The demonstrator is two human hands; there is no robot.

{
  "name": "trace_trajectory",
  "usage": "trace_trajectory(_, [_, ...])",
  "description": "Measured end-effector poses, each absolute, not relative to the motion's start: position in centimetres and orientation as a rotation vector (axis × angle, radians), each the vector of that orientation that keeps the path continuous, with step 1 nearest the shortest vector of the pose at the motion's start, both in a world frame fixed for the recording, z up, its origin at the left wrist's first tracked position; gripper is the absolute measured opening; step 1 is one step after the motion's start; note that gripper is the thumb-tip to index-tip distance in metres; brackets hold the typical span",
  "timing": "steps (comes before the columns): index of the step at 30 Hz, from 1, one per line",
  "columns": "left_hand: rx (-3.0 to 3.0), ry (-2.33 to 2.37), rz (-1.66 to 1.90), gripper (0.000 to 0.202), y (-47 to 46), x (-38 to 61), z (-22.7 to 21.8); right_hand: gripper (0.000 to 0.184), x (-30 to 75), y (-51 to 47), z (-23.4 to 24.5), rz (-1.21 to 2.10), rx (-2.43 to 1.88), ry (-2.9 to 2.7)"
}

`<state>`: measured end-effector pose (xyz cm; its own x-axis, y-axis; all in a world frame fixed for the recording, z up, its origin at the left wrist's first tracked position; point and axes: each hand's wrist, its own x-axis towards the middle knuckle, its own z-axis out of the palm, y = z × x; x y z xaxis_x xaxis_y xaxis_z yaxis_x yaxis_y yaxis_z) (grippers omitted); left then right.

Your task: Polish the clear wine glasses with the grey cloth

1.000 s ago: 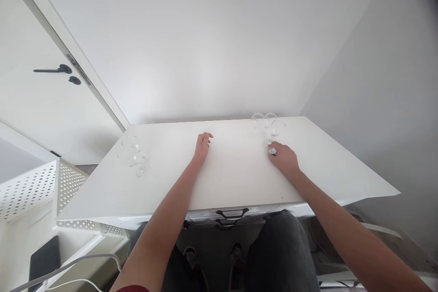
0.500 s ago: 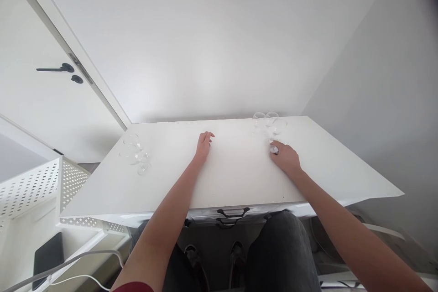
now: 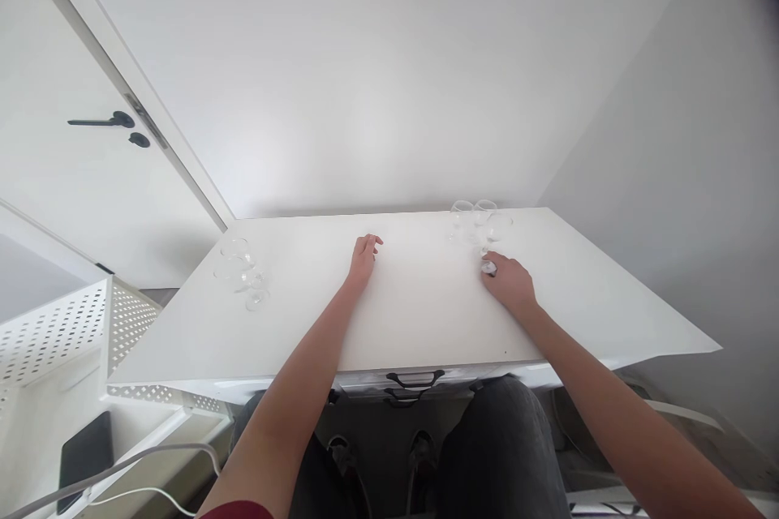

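Note:
On the white tabletop [image 3: 419, 308], my right hand [image 3: 510, 280] has its fingers closed around a small clear wine glass [image 3: 488, 267], close to the front of the right-hand group of glasses. The hand hides part of that glass. Just behind it stand several clear stemmed glasses [image 3: 462, 215], their edges faint against the white. My left hand [image 3: 363, 253] rests near the middle of the top, fingers loosely bent and somewhat apart, holding nothing. Another group of clear glasses [image 3: 240, 263] stands at the left end of the top, away from both hands.
A white wall [image 3: 365, 97] rises behind the tabletop. To the left are a door with a black handle [image 3: 101, 122], a perforated white panel [image 3: 54, 332] and a grey cable [image 3: 139, 454]. Below the front edge is a black drawer handle [image 3: 415, 378].
The whole view has shifted very slightly. Both hands keep their places, with the right still at the same glass.

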<state>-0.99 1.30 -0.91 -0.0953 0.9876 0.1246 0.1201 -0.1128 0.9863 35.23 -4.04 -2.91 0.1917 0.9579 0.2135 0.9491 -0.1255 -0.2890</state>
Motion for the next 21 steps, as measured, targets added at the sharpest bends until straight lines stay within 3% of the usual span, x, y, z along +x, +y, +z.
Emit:
trace_trajectory(9, [1.329, 1.259, 1.342, 0.037, 1.5, -1.0, -1.0, 0.045, 35.2, -4.1, -3.1, 0.005, -2.089, -1.809])
trace_trajectory(13, [1.249, 1.172, 1.278, 0.050, 1.5, -1.0, -1.0, 0.048, 34.2, -4.9, -2.4, -0.139, -2.029, -1.816])
trace_trajectory(21, [1.016, 0.971, 1.351, 0.057, 1.7, -1.4, -0.6, 0.043, 30.4, -5.8, -1.3, -0.181, -1.760, -2.264])
